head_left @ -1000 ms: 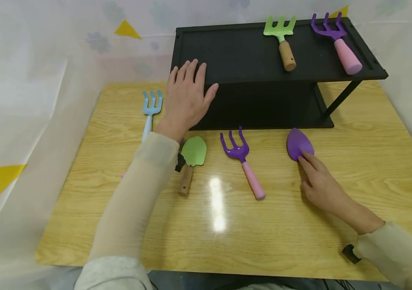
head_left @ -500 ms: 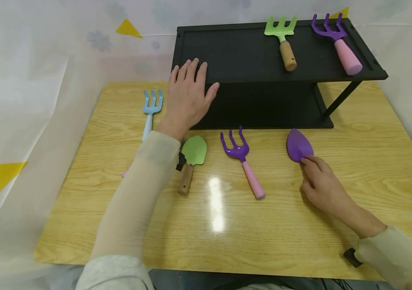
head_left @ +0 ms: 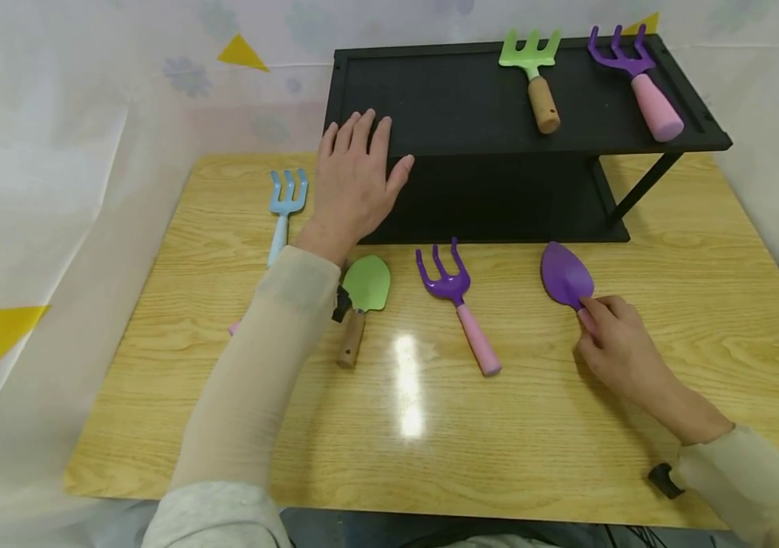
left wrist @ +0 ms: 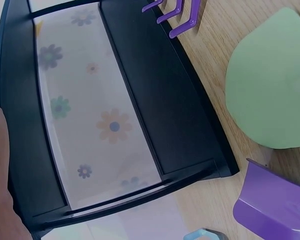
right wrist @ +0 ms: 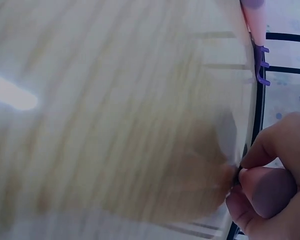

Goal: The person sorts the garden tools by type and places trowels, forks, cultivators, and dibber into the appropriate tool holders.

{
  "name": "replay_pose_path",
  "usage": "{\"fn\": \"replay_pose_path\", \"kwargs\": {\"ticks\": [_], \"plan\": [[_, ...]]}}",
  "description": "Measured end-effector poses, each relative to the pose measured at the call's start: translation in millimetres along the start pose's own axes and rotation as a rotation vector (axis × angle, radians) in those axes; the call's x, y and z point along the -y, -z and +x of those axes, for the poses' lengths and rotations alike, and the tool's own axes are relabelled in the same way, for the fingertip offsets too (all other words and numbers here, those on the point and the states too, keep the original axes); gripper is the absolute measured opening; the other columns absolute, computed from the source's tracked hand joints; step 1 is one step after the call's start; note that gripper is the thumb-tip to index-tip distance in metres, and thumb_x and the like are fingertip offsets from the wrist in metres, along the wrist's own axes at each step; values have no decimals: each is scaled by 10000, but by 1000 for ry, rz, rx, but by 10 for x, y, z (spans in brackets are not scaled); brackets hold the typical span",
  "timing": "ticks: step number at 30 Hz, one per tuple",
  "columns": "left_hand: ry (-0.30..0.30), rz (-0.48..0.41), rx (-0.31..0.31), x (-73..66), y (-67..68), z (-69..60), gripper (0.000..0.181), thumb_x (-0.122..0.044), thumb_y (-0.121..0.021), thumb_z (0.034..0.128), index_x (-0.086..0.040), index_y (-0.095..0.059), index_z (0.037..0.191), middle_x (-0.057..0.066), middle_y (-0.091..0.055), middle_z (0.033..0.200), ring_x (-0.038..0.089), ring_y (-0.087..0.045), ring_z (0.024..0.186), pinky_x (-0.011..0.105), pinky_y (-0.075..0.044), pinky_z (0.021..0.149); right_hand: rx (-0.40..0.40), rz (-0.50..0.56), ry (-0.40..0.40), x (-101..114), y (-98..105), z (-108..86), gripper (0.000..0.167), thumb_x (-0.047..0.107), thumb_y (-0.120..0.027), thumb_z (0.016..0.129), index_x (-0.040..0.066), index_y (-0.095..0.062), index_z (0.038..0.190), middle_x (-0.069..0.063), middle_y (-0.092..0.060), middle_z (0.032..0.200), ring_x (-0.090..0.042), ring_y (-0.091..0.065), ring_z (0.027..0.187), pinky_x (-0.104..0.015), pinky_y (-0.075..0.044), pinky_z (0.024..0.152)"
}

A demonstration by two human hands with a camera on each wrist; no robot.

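Note:
My left hand [head_left: 354,183] lies with extended fingers on the left end of the black rack's top shelf [head_left: 430,99]. In the head view my right hand [head_left: 625,350] pinches the pink handle of a purple trowel [head_left: 565,272] close to its blade; in the right wrist view thumb and fingers [right wrist: 250,212] close round that pink handle [right wrist: 262,187]. Left of it on the table are a purple fork with a pink handle [head_left: 449,288] and a green trowel [head_left: 367,283]. The left wrist view shows the rack [left wrist: 165,95] and the green trowel's blade [left wrist: 270,85].
On the shelf lie a green fork [head_left: 543,103] and a purple fork with a thick pink handle [head_left: 656,106]. A blue fork [head_left: 280,228] is on the table left of the rack. Beside the green blade, the left wrist view shows a purple tool [left wrist: 275,202], partly cut off.
My right hand has slid from the purple blade down to the pink handle, which it now pinches. The left hand has stayed on the shelf.

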State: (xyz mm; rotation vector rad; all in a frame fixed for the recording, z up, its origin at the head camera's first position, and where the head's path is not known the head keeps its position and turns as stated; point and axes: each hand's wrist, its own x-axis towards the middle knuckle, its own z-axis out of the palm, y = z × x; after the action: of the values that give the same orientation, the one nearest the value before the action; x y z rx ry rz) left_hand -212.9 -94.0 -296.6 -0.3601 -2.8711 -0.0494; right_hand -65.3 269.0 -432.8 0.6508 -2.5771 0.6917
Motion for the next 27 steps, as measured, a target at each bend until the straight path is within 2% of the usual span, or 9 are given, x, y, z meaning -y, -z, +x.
{"fn": "replay_pose_path", "kwargs": {"ticks": [4,7,11,15,21,27], "plan": [[3,1,12,2,-10,-4,719,-603,-176,1027,-164,-194,1596,73,-206,1657,251,-164,1543,445,-82,1264,38,-9,-17,-9,31,21,399,-148,-647,752,-219,-613,1143,-331,-599,940,-395,-581,822,-493,-489,651],[1,2,12,-3,-10,0,720,-603,-171,1027,-164,-190,1597,72,-202,1658,250,-160,1544,444,-77,1265,68,-12,-70,-4,69,34,412,-127,-657,762,-207,-613,1164,-314,-600,959,-368,-574,820,-365,-473,669],[0,2,3,-3,-12,5,717,-599,-174,1028,-162,-195,1595,74,-205,1657,251,-163,1543,444,-78,1265,84,-9,-114,-7,111,65,421,-104,-662,771,-202,-609,1177,-303,-593,980,-360,-571,824,-287,-429,686],[-1,1,-4,11,-23,-5,714,-596,-182,1030,-157,-205,1593,78,-215,1654,256,-172,1540,447,-86,1264,80,-8,-122,-31,149,115,421,-87,-646,776,-201,-606,1179,-305,-590,981,-380,-570,850,-365,-448,704],[-7,-2,-6,16,-21,-6,716,-596,-180,1030,-154,-208,1592,82,-219,1652,259,-175,1539,449,-89,1263,78,-15,-143,-93,203,227,427,-80,-644,783,-195,-603,1193,-278,-585,936,-370,-554,862,-374,-422,734],[-4,4,4,10,-10,5,714,-597,-174,1030,-159,-199,1594,76,-211,1655,254,-171,1541,445,-86,1264,87,-15,-175,-159,223,364,430,-96,-571,799,-190,-587,1219,-271,-570,932,-386,-541,887,-475,-424,758]]}}
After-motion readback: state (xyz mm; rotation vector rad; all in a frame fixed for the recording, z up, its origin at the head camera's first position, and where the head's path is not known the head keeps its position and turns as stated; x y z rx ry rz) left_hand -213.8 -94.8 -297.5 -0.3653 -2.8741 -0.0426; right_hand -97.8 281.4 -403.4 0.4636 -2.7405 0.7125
